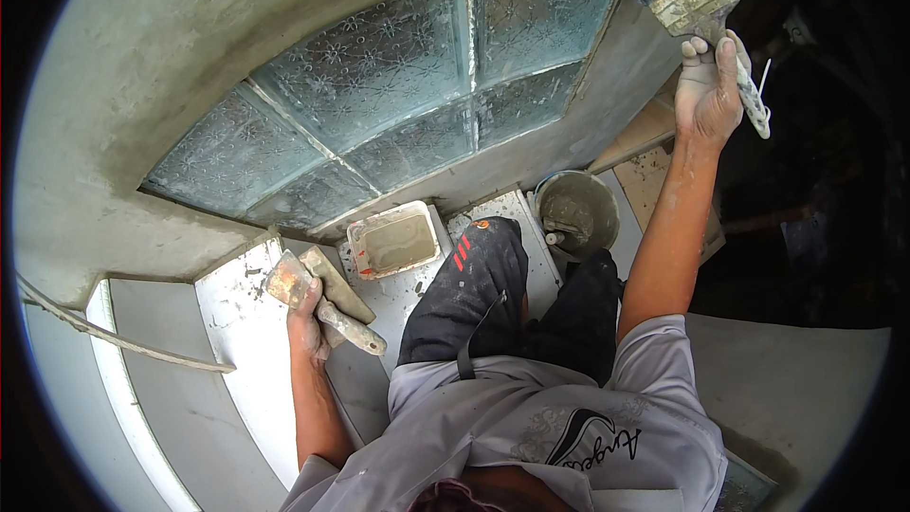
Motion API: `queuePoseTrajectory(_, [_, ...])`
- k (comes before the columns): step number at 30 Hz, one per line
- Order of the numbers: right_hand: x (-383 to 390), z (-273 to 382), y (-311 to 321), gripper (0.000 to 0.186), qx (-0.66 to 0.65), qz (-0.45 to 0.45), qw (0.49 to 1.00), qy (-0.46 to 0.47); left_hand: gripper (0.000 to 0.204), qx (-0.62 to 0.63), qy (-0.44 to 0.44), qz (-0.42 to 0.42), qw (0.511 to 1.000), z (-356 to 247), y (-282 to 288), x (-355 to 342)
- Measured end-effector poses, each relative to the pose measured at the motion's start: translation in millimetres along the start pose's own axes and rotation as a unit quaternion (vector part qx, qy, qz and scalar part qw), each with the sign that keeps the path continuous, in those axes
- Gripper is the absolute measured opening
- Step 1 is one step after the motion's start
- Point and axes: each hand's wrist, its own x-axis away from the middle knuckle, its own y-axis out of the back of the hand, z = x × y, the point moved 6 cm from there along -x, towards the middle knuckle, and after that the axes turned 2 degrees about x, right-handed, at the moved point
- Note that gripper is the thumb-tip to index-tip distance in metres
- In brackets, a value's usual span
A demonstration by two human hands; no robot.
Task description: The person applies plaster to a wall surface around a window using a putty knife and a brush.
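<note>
My right hand [706, 100] is raised at the upper right, its fingers closed round the handle of a wide paintbrush [697, 2]. The brush has dark bristles pointing up and away, and its ferrule is smeared with plaster. Lower on the left, my left hand [306, 322] grips a putty knife [351, 326] with a pale, dirty handle and a stained blade. A flat, plaster-coated slab-like tool [337, 286] lies against the knife in the same hand; its exact kind is unclear. Both hands are dusted with grey.
A white rectangular tub [357, 248] with murky liquid stands on a step. Right of my knees is a bucket [614, 213] holding grey mix and a tool. Ahead is a patterned glass window [379, 57] in a plastered wall [123, 66]. Pale steps [171, 322] descend left, crossed by a hose-like strip [123, 337].
</note>
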Motion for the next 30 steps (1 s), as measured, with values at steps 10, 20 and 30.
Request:
queuePoseTrajectory(10, [21.5, 54.8, -83.2, 0.022, 0.241, -0.055, 0.959, 0.136, 0.046, -0.031, -0.001, 0.029, 0.999, 3.1, 1.9, -3.9])
queuePoseTrajectory(20, [27.1, 35.4, -149.3, 0.013, 0.508, -0.032, 0.818, 0.269, 0.040, -0.037, -0.009, 0.031, 0.999, -0.6, -5.2, 2.0])
queuePoseTrajectory(30, [172.7, 34.1, -273.6, 0.021, 0.473, 0.177, 0.825, 0.254, 0.054, -0.133, -0.012, 0.061, 0.989, -1.5, -2.6, -0.2])
